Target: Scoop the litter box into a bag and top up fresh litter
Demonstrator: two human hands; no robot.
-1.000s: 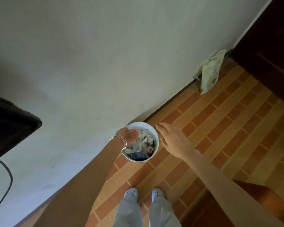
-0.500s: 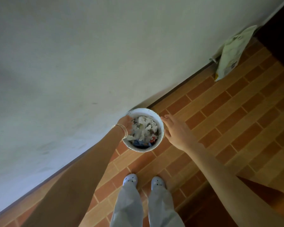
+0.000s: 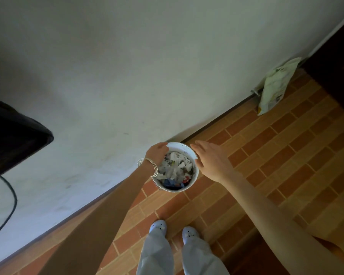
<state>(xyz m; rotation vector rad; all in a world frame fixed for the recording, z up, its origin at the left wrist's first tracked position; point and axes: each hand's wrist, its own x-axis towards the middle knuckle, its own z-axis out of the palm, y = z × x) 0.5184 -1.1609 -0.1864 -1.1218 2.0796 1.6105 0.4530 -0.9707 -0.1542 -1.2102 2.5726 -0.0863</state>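
Note:
A white round bin point(image 3: 195, 175) full of crumpled white plastic and coloured scraps stands on the tiled floor against the wall. My left hand point(image 3: 157, 153), with thin bangles at the wrist, lies against the bin's left rim, fingers curved along it. My right hand point(image 3: 209, 157) is flat with straight fingers at the bin's right rim, thumb close to the edge. A pale printed bag point(image 3: 274, 88) leans against the wall at the far right. No litter box is in view.
A dark flat object point(image 3: 14, 135) juts out at the left edge, with a black cable point(image 3: 10, 197) hanging below it. A dark wooden door or cabinet point(image 3: 338, 62) fills the right top corner. My feet in pale shoes point(image 3: 173, 229) stand just behind the bin.
Both hands stayed at the bin's rim. My left hand slid from inside the rim to its outer left edge. My right hand stays stretched out at the right rim.

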